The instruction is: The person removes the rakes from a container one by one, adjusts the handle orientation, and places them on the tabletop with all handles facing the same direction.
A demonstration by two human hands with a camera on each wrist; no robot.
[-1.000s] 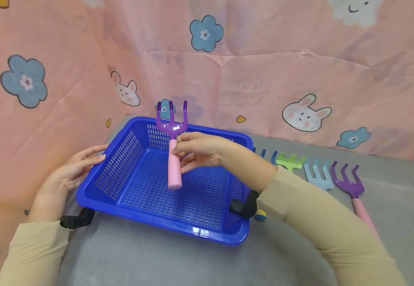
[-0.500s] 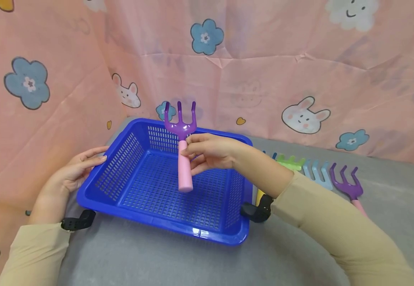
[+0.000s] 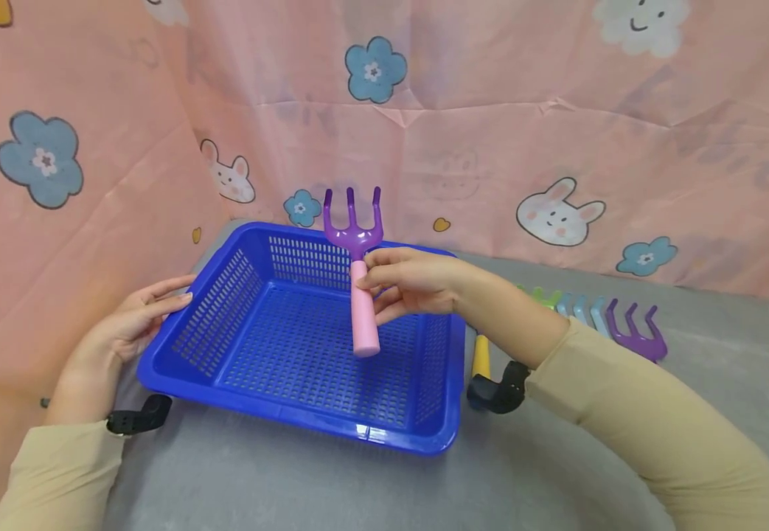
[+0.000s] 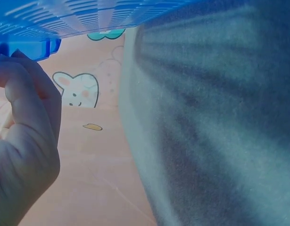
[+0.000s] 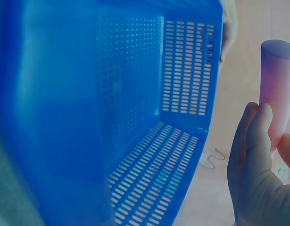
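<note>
A blue plastic basket (image 3: 291, 417) with slotted walls stands in the middle of the head view, its inside bare. My left hand (image 3: 115, 328) grips its left rim, thumb on top. In the left wrist view that hand (image 4: 27, 132) is under the basket's edge, and grey tabletop shows below the basket wall (image 4: 88, 21). Over the basket, my right hand (image 3: 413, 280) holds a toy hand fork by its pink handle (image 3: 363, 317). Three purple prongs (image 3: 354, 237) point up and away. The right wrist view shows the handle's end (image 5: 278, 70) between thumb and fingers.
Right of the basket, partly behind my right forearm, lie a purple fork head (image 3: 638, 343), a light blue rake (image 3: 582, 311), a green rake (image 3: 546, 298) and a yellow handle (image 3: 481, 358). A pink printed cloth (image 3: 477, 147) hangs behind the grey table (image 3: 278, 487).
My right hand has moved to the right over the basket, carrying the toy hand fork. The left hand keeps its grip on the rim, and the basket has barely shifted.
</note>
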